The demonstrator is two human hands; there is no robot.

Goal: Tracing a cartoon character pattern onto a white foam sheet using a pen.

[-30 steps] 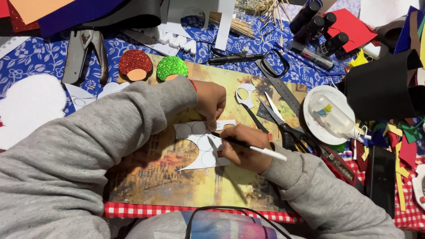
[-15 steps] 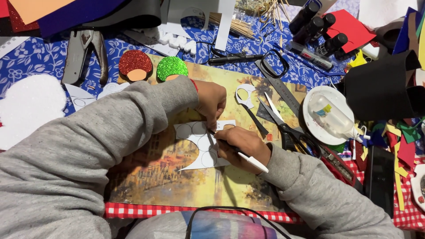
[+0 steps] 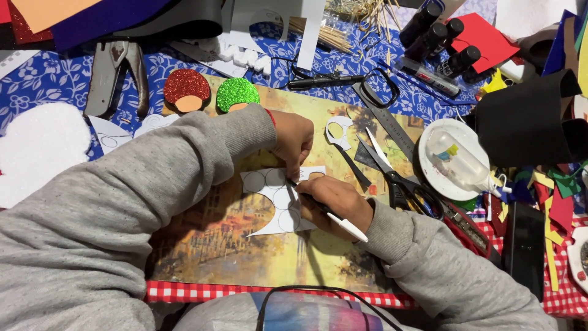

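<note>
A white paper cut-out [image 3: 274, 202] with pencilled circles lies on a yellow picture board [image 3: 245, 257]. My left hand [image 3: 295, 138] presses its fingertips down on the cut-out's upper edge. My right hand [image 3: 334, 205] holds a black and white pen [image 3: 334, 217] with its tip on the paper, just below my left fingers. Both arms wear grey sleeves.
A red glitter mushroom [image 3: 186, 89] and a green one [image 3: 237, 94] lie at the board's far edge. Scissors [image 3: 392, 171], a ruler [image 3: 389, 122], a white plate with a glue bottle [image 3: 456, 160], a hole punch [image 3: 113, 73], paint bottles [image 3: 438, 30] and coloured paper scraps crowd the table.
My right hand has turned the pen and drawn its tip up toward my left fingers. The left hand has stayed pressed on the paper.
</note>
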